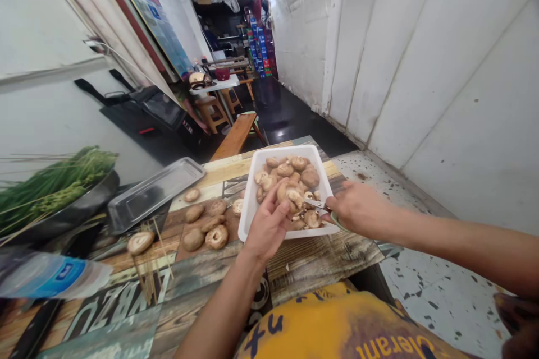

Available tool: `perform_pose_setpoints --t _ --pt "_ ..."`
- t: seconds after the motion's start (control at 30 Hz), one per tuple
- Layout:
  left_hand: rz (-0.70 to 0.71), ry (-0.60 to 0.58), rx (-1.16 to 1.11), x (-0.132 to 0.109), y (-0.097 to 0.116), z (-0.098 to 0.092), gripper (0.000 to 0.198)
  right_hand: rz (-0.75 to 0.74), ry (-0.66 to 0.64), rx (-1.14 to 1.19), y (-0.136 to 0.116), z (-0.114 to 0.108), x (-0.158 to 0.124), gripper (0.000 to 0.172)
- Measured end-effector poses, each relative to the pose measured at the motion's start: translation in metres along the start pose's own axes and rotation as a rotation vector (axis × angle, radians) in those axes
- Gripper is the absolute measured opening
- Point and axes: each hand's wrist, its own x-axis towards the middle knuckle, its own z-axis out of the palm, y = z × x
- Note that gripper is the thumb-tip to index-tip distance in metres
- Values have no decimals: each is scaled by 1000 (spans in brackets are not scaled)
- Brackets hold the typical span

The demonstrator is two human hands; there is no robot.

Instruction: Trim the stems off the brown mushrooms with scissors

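My left hand (269, 224) grips a brown mushroom (289, 193), its pale underside and stem turned to the right. In my right hand (351, 207) is a pair of scissors (315, 203) with green handles; the blades reach to the mushroom's stem. Both hands are over a white plastic tub (245, 202) that holds many more brown mushrooms (310, 177). To the left of the tub, several loose mushrooms (217, 237) lie on the wood-patterned table (311, 261), some with their undersides up.
At the left are a clear plastic tray (155, 193), thin wooden skewers (147, 275), a water bottle (54, 276), a black-handled knife (36, 328) and a metal bowl (80, 202) of green vegetables (63, 185). Beyond the table stands a wooden bench (236, 136); a white wall (412, 67) runs along the right.
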Motion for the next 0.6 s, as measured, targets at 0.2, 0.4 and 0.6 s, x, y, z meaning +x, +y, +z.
perform_pose_setpoints --t 0.2,0.4,0.6 --pt "61 127 20 5 -1 -11 53 97 -78 123 23 -8 1 25" --pt "175 110 161 5 -4 -4 64 349 -105 1238 -1 7 21 40" --pt "368 85 457 -2 -5 -6 58 418 -43 1483 -28 3 40 31"
